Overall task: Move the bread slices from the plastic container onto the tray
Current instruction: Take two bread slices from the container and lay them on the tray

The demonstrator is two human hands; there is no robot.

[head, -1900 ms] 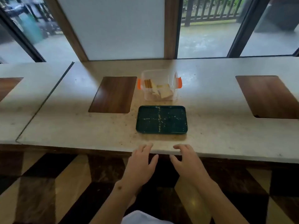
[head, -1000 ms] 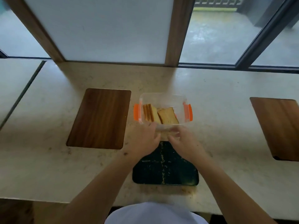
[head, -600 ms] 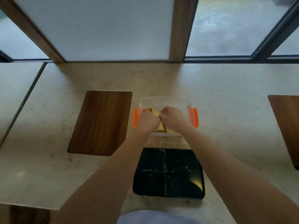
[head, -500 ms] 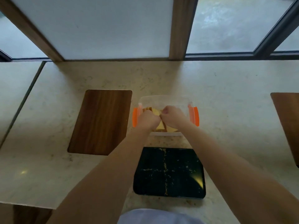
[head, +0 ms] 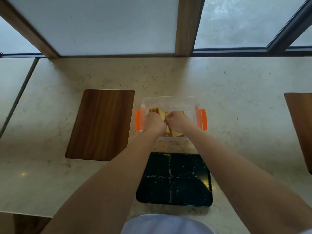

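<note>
Since half a second earlier almost nothing had shifted: our two hands stayed down inside the clear rectangular plastic container with orange side clips (head: 170, 100), and only the view had crept a little. Our left hand (head: 154, 123) was curled over the tan bread slices (head: 160, 112) standing on edge at the box's left end, fingers pinched on them. Our right hand (head: 177, 121) was closed just beside it, knuckles nearly touching, on a slice leaning in the middle; whether it had a firm hold we could not tell, since the hand hid the fingertips. All the bread was in the container. Nearer to us, just below the box, lay the dark green rectangular tray (head: 185, 179), flecked with pale crumbs and bare of bread, with both forearms crossing above its edges. A dark brown wooden inlay panel (head: 101, 124) sat in the pale speckled stone counter (head: 236, 102) to the left of the box, well clear of our reach, and another panel (head: 300, 124) showed at the far right.
</note>
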